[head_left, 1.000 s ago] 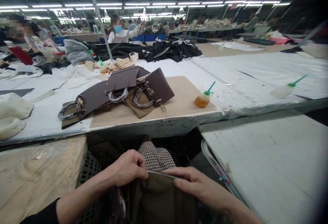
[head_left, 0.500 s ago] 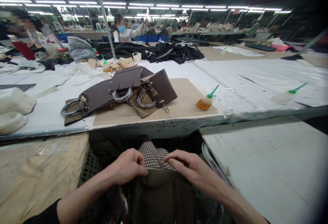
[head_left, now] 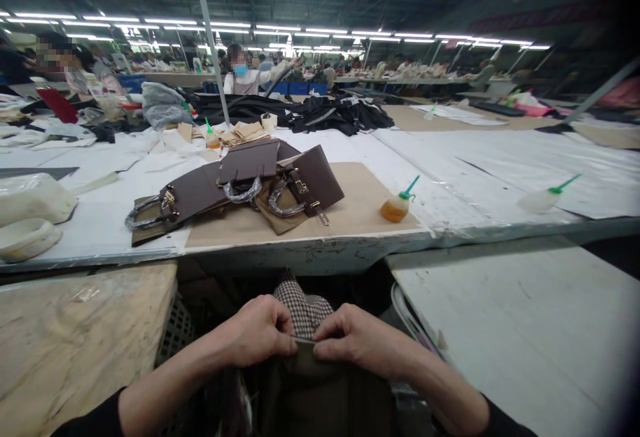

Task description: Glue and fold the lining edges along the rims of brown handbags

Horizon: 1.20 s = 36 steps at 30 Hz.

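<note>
Low in front of me, a dark olive-brown piece of fabric hangs with its pale top edge upward. My left hand pinches that edge on one side. Close beside it, my right hand grips the same edge between thumb and fingers. Black-and-white checked cloth shows just behind the edge, between the hands. The lower part of the fabric is dark and hard to make out. On the table beyond lie brown handbag pieces with plastic-wrapped handles and gold-coloured metal fittings.
A bottle of amber liquid with a green spout stands on brown board; a paler bottle is to its right. Worktops flank me at left and right. Black material lies farther back, near a masked person.
My right hand has moved left along the fabric edge and closed on it, nearer my left hand. The left hand keeps its pinch. The camera view has shifted slightly.
</note>
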Tool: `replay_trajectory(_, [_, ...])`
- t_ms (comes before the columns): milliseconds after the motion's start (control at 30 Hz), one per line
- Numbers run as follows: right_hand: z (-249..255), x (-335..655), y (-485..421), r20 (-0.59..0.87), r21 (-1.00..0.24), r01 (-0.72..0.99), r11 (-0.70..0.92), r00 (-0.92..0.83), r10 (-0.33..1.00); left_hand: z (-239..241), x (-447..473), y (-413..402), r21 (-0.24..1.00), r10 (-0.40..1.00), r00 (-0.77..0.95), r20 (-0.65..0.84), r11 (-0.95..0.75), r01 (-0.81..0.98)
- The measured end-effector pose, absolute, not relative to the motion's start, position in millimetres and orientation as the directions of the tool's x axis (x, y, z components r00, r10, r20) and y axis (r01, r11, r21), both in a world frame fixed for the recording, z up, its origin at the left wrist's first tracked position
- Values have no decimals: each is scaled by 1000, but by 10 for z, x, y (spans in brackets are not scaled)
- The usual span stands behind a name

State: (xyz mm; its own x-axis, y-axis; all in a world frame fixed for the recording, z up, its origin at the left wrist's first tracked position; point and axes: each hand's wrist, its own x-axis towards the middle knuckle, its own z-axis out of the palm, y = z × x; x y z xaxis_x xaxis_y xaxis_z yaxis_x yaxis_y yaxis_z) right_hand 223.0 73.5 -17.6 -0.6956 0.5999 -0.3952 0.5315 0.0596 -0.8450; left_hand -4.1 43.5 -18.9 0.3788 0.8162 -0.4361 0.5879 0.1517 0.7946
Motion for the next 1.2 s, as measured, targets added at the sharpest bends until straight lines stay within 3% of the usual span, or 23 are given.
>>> replay_trajectory(133, [-143,2244,837,-506,-848,524,-79,-755,417,-150,-58,417,810,804,419,-422,127,572])
replay_trajectory(200, [-175,2225,853,-516,-852,502,-146,-762,392,-139,-72,413,812,802,422,-422,127,570])
replay_trajectory(367, [-318,2167,762,-503,-859,483,-170,-731,462,-173,-101,418,801,802,398,-445,157,578])
replay_trajectory(633, [-378,2153,601,-403,-879,475,-26,-714,572,-205,-130,449,815,791,430,-434,142,561])
replay_trajectory(1000, [-406,2196,620,-415,-892,442,-101,-707,573,-168,-142,425,744,827,493,-270,-146,652])
replay_trajectory(1200, [-396,2222,617,-374,-909,410,-73,-727,576,-221,-55,448,762,841,411,-351,2,647])
